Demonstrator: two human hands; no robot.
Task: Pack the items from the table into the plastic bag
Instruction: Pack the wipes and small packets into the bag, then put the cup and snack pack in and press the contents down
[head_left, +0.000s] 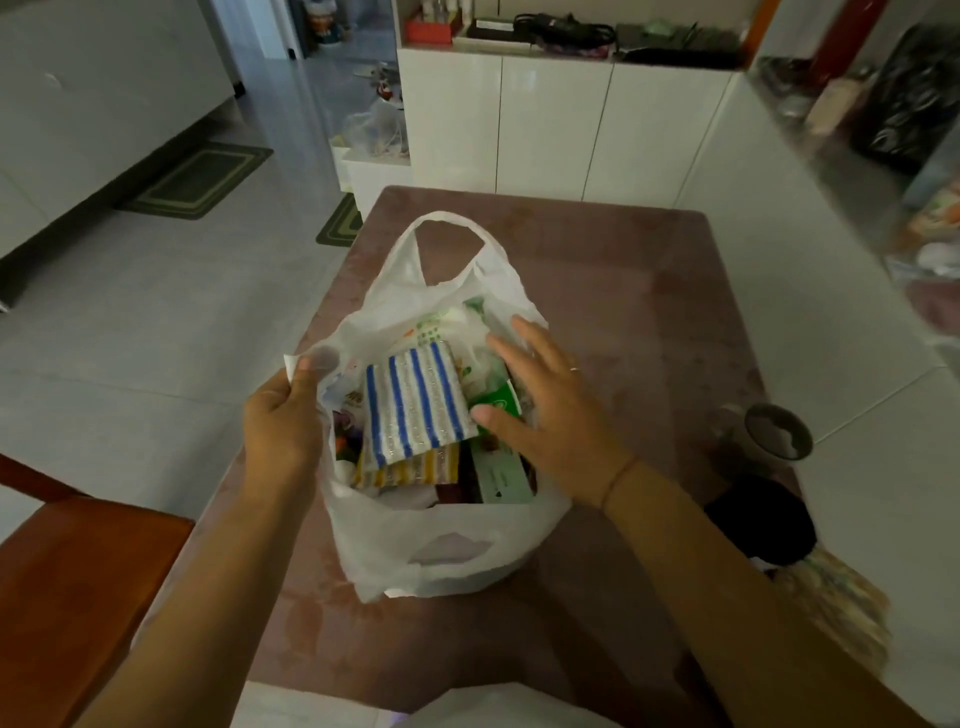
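From the head view, a white plastic bag (431, 551) stands open in the middle of the brown table (623, 291). The left hand (283, 421) pinches the bag's left rim between thumb and fingers. The right hand (550, 410) is flat with fingers spread, resting on the items at the right side of the opening. A blue striped cloth (415, 408) lies on top inside the bag, beside a green box (501, 478).

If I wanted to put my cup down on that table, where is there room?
The table is bare beyond the plastic bag, toward the white cabinets, and in front of the bag. The right edge is crowded: a cup, a black object, a patterned cloth.
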